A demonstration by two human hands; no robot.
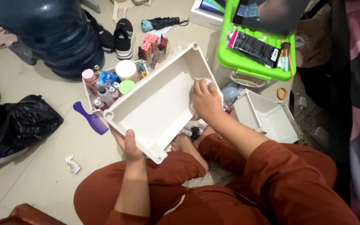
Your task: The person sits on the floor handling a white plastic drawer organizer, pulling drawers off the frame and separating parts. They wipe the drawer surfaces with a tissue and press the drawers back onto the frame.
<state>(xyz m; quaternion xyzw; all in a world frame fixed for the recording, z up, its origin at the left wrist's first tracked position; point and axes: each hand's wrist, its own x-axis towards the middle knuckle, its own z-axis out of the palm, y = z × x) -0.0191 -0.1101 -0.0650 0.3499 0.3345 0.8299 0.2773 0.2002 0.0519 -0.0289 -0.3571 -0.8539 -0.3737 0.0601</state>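
I sit cross-legged on the floor in rust-coloured clothes. My left hand [126,143] grips the near rim of an empty white plastic drawer [155,104], holding it tilted above my lap. My right hand [206,99] is inside the drawer at its right wall, pressing a white cloth or tissue [199,81] against the plastic. Only a small bit of the cloth shows past my fingers.
Behind the drawer a white tray [89,95] holds several bottles and jars. A purple comb [90,118], black bag [15,123], blue water jug [51,33] and black shoes [123,37] lie left. A second white drawer [267,116] and a green basket [251,62] sit right.
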